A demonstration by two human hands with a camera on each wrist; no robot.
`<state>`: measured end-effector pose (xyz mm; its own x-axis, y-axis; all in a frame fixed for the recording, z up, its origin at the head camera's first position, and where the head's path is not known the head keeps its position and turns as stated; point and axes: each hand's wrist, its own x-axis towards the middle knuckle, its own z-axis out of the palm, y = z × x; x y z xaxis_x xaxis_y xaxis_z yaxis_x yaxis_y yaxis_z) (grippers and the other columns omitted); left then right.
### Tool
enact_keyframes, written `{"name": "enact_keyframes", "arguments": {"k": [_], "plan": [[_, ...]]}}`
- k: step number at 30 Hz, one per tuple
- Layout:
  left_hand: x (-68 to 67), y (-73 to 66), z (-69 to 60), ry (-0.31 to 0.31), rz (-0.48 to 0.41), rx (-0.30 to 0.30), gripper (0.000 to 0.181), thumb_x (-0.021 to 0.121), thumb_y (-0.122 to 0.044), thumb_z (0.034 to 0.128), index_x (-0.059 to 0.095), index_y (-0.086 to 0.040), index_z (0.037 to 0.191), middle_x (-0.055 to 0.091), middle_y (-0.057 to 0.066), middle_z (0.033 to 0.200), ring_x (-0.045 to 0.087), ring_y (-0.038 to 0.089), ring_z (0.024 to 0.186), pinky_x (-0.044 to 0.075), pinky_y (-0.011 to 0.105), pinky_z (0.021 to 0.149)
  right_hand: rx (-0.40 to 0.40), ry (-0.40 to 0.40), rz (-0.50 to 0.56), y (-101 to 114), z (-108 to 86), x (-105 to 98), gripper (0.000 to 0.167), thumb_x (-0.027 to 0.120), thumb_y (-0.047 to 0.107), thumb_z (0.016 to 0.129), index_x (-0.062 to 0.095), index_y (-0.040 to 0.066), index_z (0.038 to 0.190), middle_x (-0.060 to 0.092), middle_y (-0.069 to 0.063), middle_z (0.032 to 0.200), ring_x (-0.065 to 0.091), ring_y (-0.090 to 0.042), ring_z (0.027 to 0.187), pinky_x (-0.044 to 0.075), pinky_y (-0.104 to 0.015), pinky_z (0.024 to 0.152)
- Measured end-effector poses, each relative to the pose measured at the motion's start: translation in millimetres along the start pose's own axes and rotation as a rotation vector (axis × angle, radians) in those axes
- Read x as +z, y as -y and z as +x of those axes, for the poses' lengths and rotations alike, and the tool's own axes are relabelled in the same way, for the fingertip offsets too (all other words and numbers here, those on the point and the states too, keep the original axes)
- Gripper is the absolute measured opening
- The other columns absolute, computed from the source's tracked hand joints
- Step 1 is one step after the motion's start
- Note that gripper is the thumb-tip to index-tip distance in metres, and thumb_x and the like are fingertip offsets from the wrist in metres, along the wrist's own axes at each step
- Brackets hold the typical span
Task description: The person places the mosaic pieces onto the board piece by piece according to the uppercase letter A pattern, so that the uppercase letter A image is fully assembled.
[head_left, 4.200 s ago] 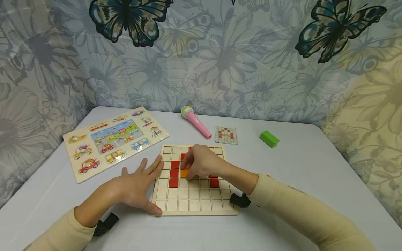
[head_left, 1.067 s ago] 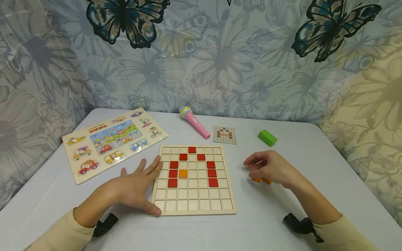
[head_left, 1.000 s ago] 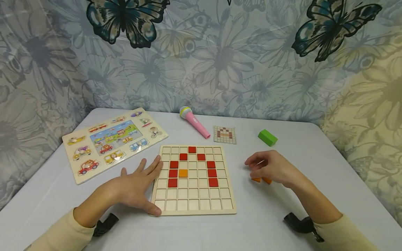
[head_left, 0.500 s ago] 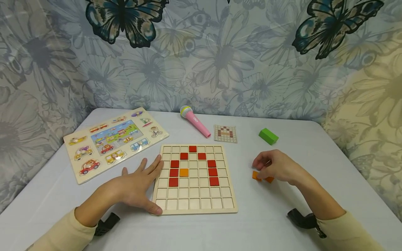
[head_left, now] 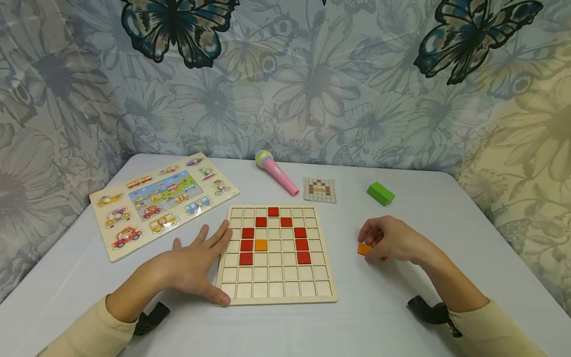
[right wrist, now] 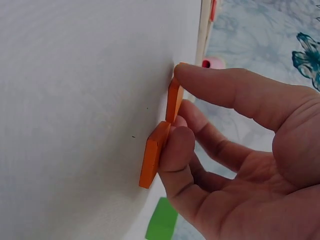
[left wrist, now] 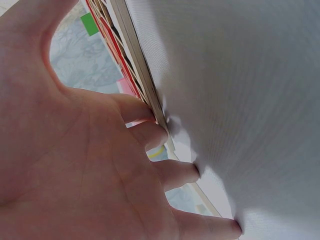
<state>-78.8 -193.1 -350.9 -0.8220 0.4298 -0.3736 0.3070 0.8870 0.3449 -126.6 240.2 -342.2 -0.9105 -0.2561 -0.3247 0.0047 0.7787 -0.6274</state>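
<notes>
A wooden grid board (head_left: 275,300) lies mid-table, with several red square tiles (head_left: 246,259) and one orange square tile (head_left: 260,245) in its cells. My left hand (head_left: 192,265) rests spread at the board's left edge, thumb at the near corner and fingertips on the frame. To the right of the board, my right hand (head_left: 392,240) is low over the table, thumb and fingers curled about a loose orange tile (head_left: 364,248). In the right wrist view a second orange tile (right wrist: 154,155) is close by, a fingertip touching it; in the head view the hand mostly covers it.
A small printed grid card (head_left: 319,190) lies behind the board, with a pink toy microphone (head_left: 278,174) to its left. A green block (head_left: 381,194) is at the back right. On the left lies a picture puzzle board (head_left: 165,198). A patterned curtain (head_left: 303,99) hangs behind the table.
My right hand has left the orange tile in its cell on the board, moved right to the loose orange tiles and come down onto one. The left hand has stayed at the board's edge.
</notes>
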Motion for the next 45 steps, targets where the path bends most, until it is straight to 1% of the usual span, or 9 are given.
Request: {"name": "enact_keyframes", "arguments": {"k": [7, 16, 21, 25, 32, 37, 45], "plan": [[0.3, -0.1, 0.6, 0.002, 0.006, -0.005, 0.142, 0.087, -0.072, 0.0646, 0.013, -0.008, 0.168, -0.005, 0.01, 0.177, 0.001, 0.055, 0.158, 0.006, 0.095, 0.098, -0.016, -0.01, -0.05, 3, -1.1, 2, 0.036, 0.083, -0.004, 0.067, 0.069, 0.005, 0.1, 0.059, -0.006, 0.087, 0.055, -0.019, 0.078, 0.052, -0.031, 0.059], [1.1, 0.6, 1.0, 0.001, 0.01, -0.003, 0.142, 0.087, -0.073, 0.0647, 0.014, -0.008, 0.168, -0.004, 0.01, 0.177, 0.002, 0.056, 0.158, 0.008, 0.096, 0.097, -0.039, -0.048, -0.108, 3, 0.0, 4, 0.029, 0.081, -0.002, 0.07, 0.072, 0.006, 0.097, 0.062, -0.007, 0.088, 0.059, -0.019, 0.077, 0.054, -0.033, 0.06], [0.9, 0.4, 1.0, 0.001, 0.011, -0.001, 0.142, 0.086, -0.073, 0.0648, 0.013, -0.008, 0.168, -0.005, 0.01, 0.177, 0.002, 0.056, 0.158, 0.008, 0.096, 0.097, -0.038, -0.063, -0.092, 3, -0.1, 5, 0.028, 0.081, -0.001, 0.071, 0.074, 0.007, 0.096, 0.065, -0.006, 0.089, 0.061, -0.019, 0.077, 0.056, -0.033, 0.06], [0.8, 0.4, 1.2, 0.001, 0.011, 0.002, 0.142, 0.086, -0.073, 0.0648, 0.013, -0.009, 0.168, -0.006, 0.009, 0.177, 0.001, 0.056, 0.158, 0.007, 0.095, 0.097, -0.041, -0.071, -0.07, 4, -1.3, 4, 0.028, 0.08, -0.001, 0.071, 0.075, 0.007, 0.098, 0.068, -0.007, 0.091, 0.063, -0.02, 0.08, 0.056, -0.034, 0.06], [0.6, 0.4, 1.2, 0.001, 0.013, 0.003, 0.143, 0.086, -0.074, 0.0646, 0.013, -0.008, 0.168, -0.005, 0.01, 0.177, 0.002, 0.056, 0.157, 0.008, 0.096, 0.097, -0.029, -0.081, -0.046, 6, -0.5, 5, 0.028, 0.081, 0.0, 0.075, 0.078, 0.006, 0.102, 0.07, -0.006, 0.093, 0.063, -0.02, 0.082, 0.056, -0.033, 0.062], [0.5, 0.2, 0.4, 0.001, 0.016, 0.0, 0.142, 0.086, -0.074, 0.0649, 0.013, -0.008, 0.168, -0.005, 0.01, 0.177, 0.002, 0.056, 0.157, 0.008, 0.096, 0.096, -0.046, -0.082, -0.031, 8, 2.3, 5, 0.026, 0.083, 0.002, 0.077, 0.079, 0.008, 0.102, 0.071, -0.005, 0.096, 0.062, -0.021, 0.083, 0.055, -0.032, 0.063], [0.6, 0.6, 0.3, -0.002, 0.004, 0.007, 0.142, 0.086, -0.073, 0.0651, 0.013, -0.008, 0.168, -0.005, 0.01, 0.177, 0.001, 0.056, 0.157, 0.006, 0.096, 0.097, -0.073, -0.08, -0.01, 14, 6.4, 8, 0.027, 0.084, 0.002, 0.075, 0.079, 0.008, 0.102, 0.073, -0.005, 0.097, 0.063, -0.021, 0.085, 0.054, -0.029, 0.066]]}}
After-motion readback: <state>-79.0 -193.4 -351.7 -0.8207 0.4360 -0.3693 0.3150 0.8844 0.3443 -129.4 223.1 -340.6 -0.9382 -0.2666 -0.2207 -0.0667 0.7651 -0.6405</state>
